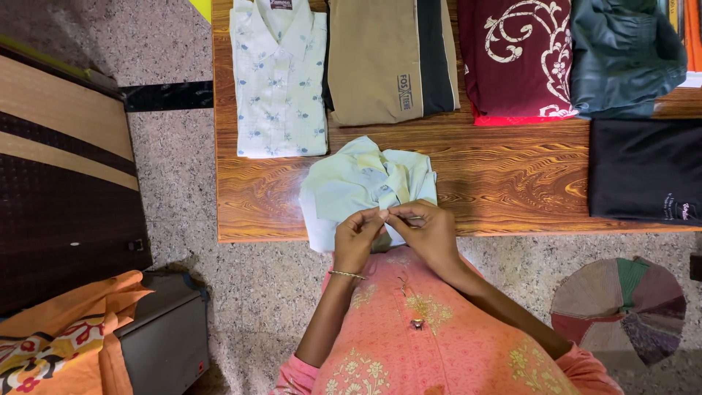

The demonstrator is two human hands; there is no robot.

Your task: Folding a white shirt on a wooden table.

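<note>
Both hands pinched the near edge of a pale green shirt [365, 186] on the wooden table [512, 168]. Left hand [357, 238] and right hand [431, 232] met fingertip to fingertip, closed on the fabric; what sat between the fingertips was too small to make out. Beyond the grip lay a folded floral shirt [279, 80] and a tan garment [380, 62], cut off by the frame.

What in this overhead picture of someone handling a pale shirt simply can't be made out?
- Head view: what the left hand and right hand pinch on the pale green shirt; fingers cover it, too small.
- The shirt's near edge, hidden behind both hands.
- The teal garment and maroon cloth, cut off by the top edge.
- The black garment, cut by the right edge.
</note>
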